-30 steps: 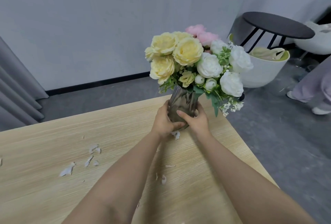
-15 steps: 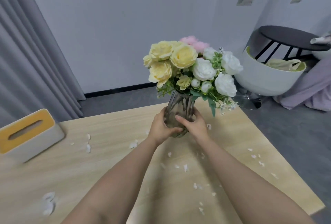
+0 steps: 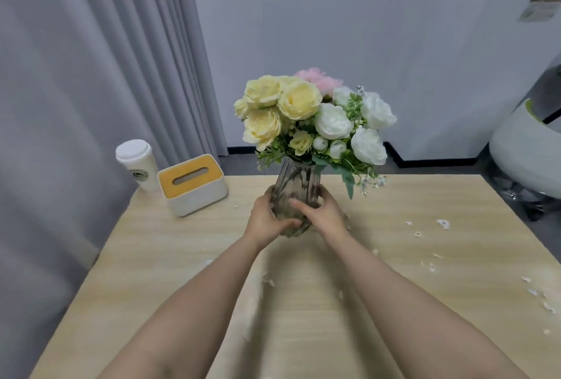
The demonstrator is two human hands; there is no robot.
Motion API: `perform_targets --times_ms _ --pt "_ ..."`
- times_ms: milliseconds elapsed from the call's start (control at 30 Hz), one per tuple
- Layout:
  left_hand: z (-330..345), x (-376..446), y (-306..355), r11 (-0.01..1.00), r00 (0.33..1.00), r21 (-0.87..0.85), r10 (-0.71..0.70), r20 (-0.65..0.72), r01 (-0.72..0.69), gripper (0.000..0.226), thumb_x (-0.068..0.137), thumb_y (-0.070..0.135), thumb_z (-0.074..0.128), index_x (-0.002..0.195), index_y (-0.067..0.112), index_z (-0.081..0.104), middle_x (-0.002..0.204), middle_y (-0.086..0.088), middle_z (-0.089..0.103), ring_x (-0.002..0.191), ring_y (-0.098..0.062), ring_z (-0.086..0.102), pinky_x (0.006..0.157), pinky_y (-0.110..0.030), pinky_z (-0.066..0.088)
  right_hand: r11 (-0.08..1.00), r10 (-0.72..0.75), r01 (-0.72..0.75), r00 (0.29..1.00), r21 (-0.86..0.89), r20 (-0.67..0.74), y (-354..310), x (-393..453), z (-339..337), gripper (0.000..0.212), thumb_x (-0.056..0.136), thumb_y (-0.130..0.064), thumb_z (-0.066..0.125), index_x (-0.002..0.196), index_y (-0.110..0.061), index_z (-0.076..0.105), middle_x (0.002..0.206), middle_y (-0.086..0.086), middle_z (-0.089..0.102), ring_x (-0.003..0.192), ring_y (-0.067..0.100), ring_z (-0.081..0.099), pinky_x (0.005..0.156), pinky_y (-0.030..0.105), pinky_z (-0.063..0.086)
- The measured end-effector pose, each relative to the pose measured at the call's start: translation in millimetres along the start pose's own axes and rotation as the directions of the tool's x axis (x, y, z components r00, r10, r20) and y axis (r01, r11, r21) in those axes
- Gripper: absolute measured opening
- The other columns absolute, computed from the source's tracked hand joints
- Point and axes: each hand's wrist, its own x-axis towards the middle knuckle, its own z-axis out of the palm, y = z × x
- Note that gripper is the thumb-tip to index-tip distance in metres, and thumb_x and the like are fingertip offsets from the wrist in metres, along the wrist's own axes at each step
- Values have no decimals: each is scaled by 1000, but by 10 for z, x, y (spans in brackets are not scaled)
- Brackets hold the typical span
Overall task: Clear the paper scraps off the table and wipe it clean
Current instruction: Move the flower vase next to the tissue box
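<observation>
My left hand (image 3: 264, 221) and right hand (image 3: 322, 215) clasp the vase (image 3: 296, 193). Paper scraps (image 3: 443, 223) lie on the tabletop (image 3: 170, 257), so I judge nothing is wiped yet.

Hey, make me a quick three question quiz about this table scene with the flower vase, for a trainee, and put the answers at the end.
1. True or false: only one hand grips the vase.
2. Which stands nearest the table's far left corner?
A. the tissue box
B. the lidded cup
C. the vase
3. Fill in: most of the visible paper scraps lie on the table's ___ side.

Key
1. False: the left hand and the right hand both wrap the vase.
2. B: the cup stands at the corner, with the tissue box beside it.
3. Right.
</observation>
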Motion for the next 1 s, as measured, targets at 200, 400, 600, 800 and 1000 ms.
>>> perform_targets --times_ms 200,400,600,800,1000 --pt "-601 -328 -141 998 982 17 -54 -180 58 66 61 11 86 115 22 50 93 18 56 84 2 56 66 1 41 996 -85 88 980 -9 178 -269 -115 612 44 72 -30 81 104 -28 50 94 -10 60 86 9 58 73 21 44" --pt "-1237 -617 -416 990 944 24 -125 -306 139 72 59 14 87 121 20 50 103 9 63 93 -8 62 67 -3 46 990 -135 143 940 -4 313 -461 -253 1336 46 71 -33 81 106 -29 51 99 -9 60 93 14 61 83 28 49" --pt "-1816 -813 -789 981 906 18 -172 -386 193 65 61 15 85 113 28 48 97 18 58 89 -6 60 70 -9 47 984 -152 177 903 -25 403 -547 -317 2082 54 72 -33 80 118 -20 55 101 -9 60 92 7 55 78 21 41" --pt "-2285 -802 -1282 967 884 33 -217 -414 253 65 57 20 87 109 30 49 102 11 63 95 -12 63 76 -24 52 991 -106 133 893 -33 437 -466 -316 2775 52 72 -29 81 117 -22 57 107 -4 66 95 9 60 77 19 44" --pt "-2542 -640 -1712 970 889 27 -212 -406 244 71 57 24 87 119 22 52 110 6 65 100 -11 61 81 -21 48 993 -86 114 899 -40 430 -332 -143 3221 53 68 -32 83 113 -25 58 105 -7 68 98 12 65 83 26 53"
